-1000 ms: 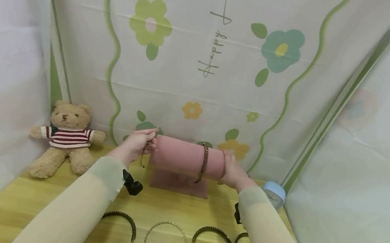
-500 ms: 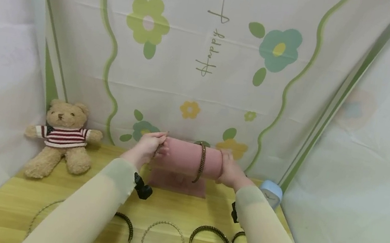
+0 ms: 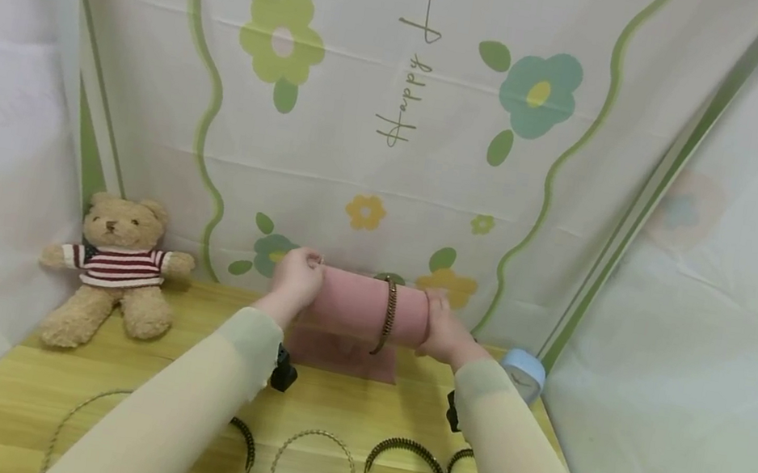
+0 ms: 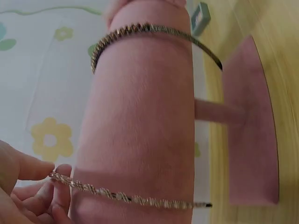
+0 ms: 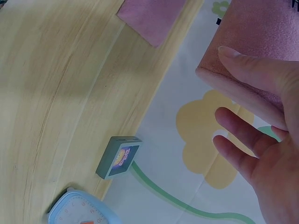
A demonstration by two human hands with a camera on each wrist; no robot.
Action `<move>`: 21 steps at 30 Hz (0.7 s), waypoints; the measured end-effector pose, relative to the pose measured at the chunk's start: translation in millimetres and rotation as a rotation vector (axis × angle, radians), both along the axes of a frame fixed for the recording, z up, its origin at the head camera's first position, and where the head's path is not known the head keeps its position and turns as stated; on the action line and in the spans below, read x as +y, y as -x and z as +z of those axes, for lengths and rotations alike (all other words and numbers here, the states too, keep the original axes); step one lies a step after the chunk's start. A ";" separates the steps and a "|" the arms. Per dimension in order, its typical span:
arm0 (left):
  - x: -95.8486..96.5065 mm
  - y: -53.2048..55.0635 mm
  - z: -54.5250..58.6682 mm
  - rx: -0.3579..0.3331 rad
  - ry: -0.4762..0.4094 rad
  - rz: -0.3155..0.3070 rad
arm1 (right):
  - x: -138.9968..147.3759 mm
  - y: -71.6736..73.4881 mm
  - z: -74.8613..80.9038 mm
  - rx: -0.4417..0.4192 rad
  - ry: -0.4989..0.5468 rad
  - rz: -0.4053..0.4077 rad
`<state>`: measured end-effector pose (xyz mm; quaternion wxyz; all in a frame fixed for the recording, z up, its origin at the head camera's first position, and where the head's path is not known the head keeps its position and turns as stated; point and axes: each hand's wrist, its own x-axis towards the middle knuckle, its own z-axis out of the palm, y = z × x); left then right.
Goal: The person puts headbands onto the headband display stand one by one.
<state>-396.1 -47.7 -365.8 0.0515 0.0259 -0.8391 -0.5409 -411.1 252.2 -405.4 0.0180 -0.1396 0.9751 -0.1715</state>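
Observation:
A pink padded headband stand [image 3: 355, 298], a sideways roll on a post and flat base, stands on the table. My left hand [image 3: 296, 283] is at the roll's left end. In the left wrist view its thumb and fingers pinch one end of a thin beaded headband [image 4: 124, 197], which lies across the roll. A darker headband [image 4: 124, 32] loops over the roll nearer its right end. My right hand [image 3: 444, 332] grips the right end of the roll; in the right wrist view the thumb lies on the pink fabric and two fingers are spread below.
Several headbands [image 3: 407, 442] lie in a row on the near part of the wooden table [image 3: 325, 400]. A teddy bear [image 3: 117, 267] sits at the left, a blue clock [image 3: 522, 372] at the right. A small green box [image 5: 119, 157] stands near the clock. Printed cloth walls surround the table.
My left hand has moved right, bringing the thin headband from beside the roll's left end onto it. The right hand keeps its place on the right end. The view has shifted slightly.

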 end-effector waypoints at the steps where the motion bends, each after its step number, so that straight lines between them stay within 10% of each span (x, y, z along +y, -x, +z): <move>1: -1.1 0.6 0.2 0.003 0.032 0.010 | -0.5 0.0 0.0 -0.002 0.001 0.000; 11: -16.6 1.0 -2.9 0.077 0.171 -0.075 | -2.0 -2.2 -0.3 -0.005 0.015 -0.014; 21: -51.2 -2.9 -11.1 0.185 0.586 -0.363 | -2.2 -3.4 2.0 -0.015 0.027 -0.020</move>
